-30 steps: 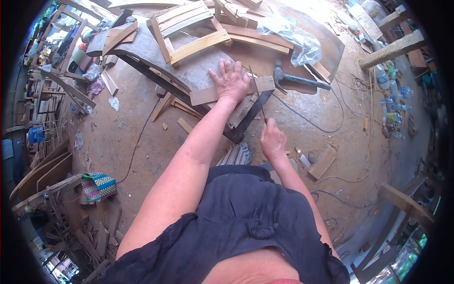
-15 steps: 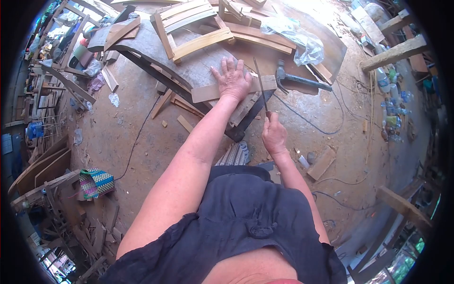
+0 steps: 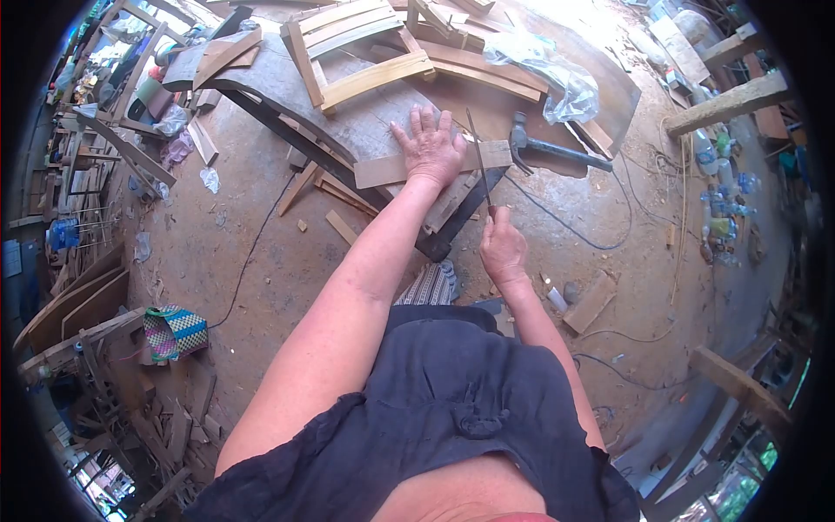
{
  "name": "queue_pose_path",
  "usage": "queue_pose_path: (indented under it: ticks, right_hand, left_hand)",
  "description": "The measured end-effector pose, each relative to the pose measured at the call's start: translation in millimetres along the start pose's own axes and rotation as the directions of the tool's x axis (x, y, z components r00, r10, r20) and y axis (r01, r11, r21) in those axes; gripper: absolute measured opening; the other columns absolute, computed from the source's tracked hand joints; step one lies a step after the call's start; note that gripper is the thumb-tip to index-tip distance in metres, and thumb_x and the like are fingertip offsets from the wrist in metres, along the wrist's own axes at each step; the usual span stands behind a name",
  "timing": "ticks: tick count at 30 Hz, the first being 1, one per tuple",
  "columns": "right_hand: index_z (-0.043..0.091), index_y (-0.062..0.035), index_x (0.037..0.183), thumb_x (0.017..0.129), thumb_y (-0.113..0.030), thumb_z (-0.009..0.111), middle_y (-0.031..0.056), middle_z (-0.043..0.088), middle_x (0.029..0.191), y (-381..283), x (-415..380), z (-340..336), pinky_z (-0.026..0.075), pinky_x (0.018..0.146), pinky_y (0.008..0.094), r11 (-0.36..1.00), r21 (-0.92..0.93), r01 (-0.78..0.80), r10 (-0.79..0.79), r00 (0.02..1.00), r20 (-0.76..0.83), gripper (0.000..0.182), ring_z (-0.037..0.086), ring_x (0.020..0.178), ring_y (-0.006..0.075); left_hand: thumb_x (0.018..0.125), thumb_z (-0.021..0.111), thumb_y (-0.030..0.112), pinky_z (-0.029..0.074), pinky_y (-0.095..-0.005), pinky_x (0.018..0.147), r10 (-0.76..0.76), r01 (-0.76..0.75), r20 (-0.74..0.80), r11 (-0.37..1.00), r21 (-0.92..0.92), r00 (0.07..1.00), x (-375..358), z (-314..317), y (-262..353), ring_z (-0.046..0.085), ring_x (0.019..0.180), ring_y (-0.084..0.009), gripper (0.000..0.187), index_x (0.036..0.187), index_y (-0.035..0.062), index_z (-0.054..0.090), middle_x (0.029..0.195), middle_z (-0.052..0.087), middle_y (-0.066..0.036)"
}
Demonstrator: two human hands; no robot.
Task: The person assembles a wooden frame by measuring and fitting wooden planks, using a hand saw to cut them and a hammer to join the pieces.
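My left hand (image 3: 432,152) lies with spread fingers on a flat wooden board (image 3: 381,171) at the near edge of the worktable (image 3: 365,117). My right hand (image 3: 504,250) is closed around the handle of a thin saw (image 3: 479,165), whose narrow blade points away from me and crosses the board right of my left hand. Just right of the board's end, a hammer (image 3: 557,152) with a dark handle lies on the table. Beyond my left hand stands a slatted wooden frame (image 3: 374,80).
Wooden strips (image 3: 487,76) and a clear plastic bag (image 3: 574,91) lie at the table's far side. A woven basket (image 3: 174,333) is at the left. Cables, offcuts and a wood block (image 3: 591,302) are on the floor. Plastic bottles (image 3: 722,196) stand at the right.
My right hand and the saw have shifted very slightly. The whole view has moved a little; my left hand stays on the board.
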State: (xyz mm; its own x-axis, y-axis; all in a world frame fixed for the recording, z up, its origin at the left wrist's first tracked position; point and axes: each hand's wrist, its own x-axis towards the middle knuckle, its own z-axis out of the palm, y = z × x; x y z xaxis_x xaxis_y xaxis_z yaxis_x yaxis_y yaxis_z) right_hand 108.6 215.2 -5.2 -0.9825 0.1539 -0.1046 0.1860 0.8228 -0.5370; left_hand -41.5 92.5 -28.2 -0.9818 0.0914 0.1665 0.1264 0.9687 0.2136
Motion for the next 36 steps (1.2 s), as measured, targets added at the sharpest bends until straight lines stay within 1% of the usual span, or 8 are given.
queue_pose_path:
  ticks: [7,13,16,21,28,30,33,36]
  right_hand:
    - [0.042,-0.0057,0.097,0.089,-0.016,0.048,0.0214,0.063,0.078,-4.4,-7.1,-6.3,0.050,0.061,0.0475,0.998,-0.048,-0.034,0.036,0.998,0.043,0.014,0.063,0.070,0.0390]
    - [0.043,-0.0054,0.098,0.090,-0.016,0.047,0.0218,0.063,0.075,-6.0,-10.3,0.7,0.050,0.059,0.0482,0.999,0.008,0.045,-0.045,0.998,-0.047,0.014,0.063,0.067,0.0387]
    - [0.044,-0.0046,0.100,0.089,-0.016,0.047,0.0218,0.063,0.074,-5.4,-5.2,4.1,0.050,0.058,0.0481,0.997,-0.075,-0.012,0.015,0.999,0.041,0.016,0.063,0.066,0.0386]
    - [0.042,-0.0043,0.095,0.089,-0.016,0.048,0.0216,0.062,0.072,1.1,-17.7,-5.0,0.050,0.057,0.0488,0.999,-0.010,0.047,-0.047,0.998,-0.050,0.015,0.063,0.066,0.0394]
    - [0.042,-0.0052,0.096,0.089,-0.017,0.048,0.0219,0.062,0.072,-3.3,-3.4,0.4,0.049,0.059,0.0499,1.000,-0.010,0.014,-0.014,1.000,-0.020,0.015,0.062,0.067,0.0398]
    - [0.042,-0.0055,0.096,0.090,-0.017,0.047,0.0221,0.062,0.072,-6.7,3.3,1.1,0.049,0.060,0.0505,0.999,-0.037,-0.026,0.026,1.000,0.007,0.014,0.062,0.067,0.0400]
    - [0.042,-0.0055,0.096,0.090,-0.017,0.047,0.0224,0.062,0.072,-6.9,-1.1,-4.7,0.049,0.060,0.0505,0.999,-0.027,-0.038,0.039,0.999,0.026,0.014,0.062,0.067,0.0400]
    - [0.043,-0.0056,0.097,0.090,-0.017,0.047,0.0225,0.062,0.074,3.2,-17.1,-0.9,0.050,0.061,0.0499,1.000,0.000,0.002,-0.002,1.000,-0.013,0.014,0.063,0.067,0.0399]
  left_hand:
    - [0.081,0.048,0.039,0.009,-0.0661,0.103,-0.006,0.006,0.014,1.000,-0.002,1.000,0.9,-1.8,0.5,0.021,0.134,-0.0302,0.053,0.127,0.0131,0.047,0.138,0.031,-0.013]
    - [0.081,0.048,0.039,0.009,-0.0662,0.103,-0.007,0.007,0.008,1.000,-0.002,1.000,0.1,1.2,-0.3,0.022,0.133,-0.0301,0.054,0.128,0.0130,0.046,0.137,0.032,-0.013]
    - [0.081,0.048,0.039,0.009,-0.0662,0.103,-0.012,0.012,0.022,1.000,-0.015,1.000,1.1,-1.7,1.7,0.022,0.133,-0.0301,0.053,0.128,0.0128,0.046,0.137,0.032,-0.013]
    - [0.082,0.051,0.040,0.010,-0.0642,0.104,-0.023,0.023,0.008,0.999,0.034,1.000,1.0,1.2,0.7,0.022,0.133,-0.0279,0.053,0.128,0.0159,0.045,0.136,0.031,-0.010]
    - [0.080,0.049,0.039,0.010,-0.0659,0.103,0.001,-0.001,-0.009,1.000,0.001,1.000,0.7,-0.5,0.5,0.022,0.132,-0.0298,0.053,0.126,0.0122,0.048,0.136,0.032,-0.013]
    - [0.082,0.051,0.040,0.010,-0.0642,0.104,-0.020,0.020,0.025,0.999,0.035,0.999,1.0,-2.0,1.5,0.022,0.133,-0.0280,0.053,0.129,0.0159,0.045,0.136,0.031,-0.010]
    - [0.082,0.051,0.040,0.010,-0.0643,0.104,-0.022,0.021,0.017,0.999,0.033,1.000,1.5,-0.7,1.0,0.022,0.133,-0.0282,0.053,0.128,0.0160,0.045,0.136,0.031,-0.010]
    - [0.081,0.051,0.040,0.010,-0.0643,0.104,-0.022,0.022,0.007,1.000,0.020,1.000,1.3,1.7,0.1,0.022,0.133,-0.0282,0.053,0.128,0.0161,0.046,0.136,0.032,-0.010]
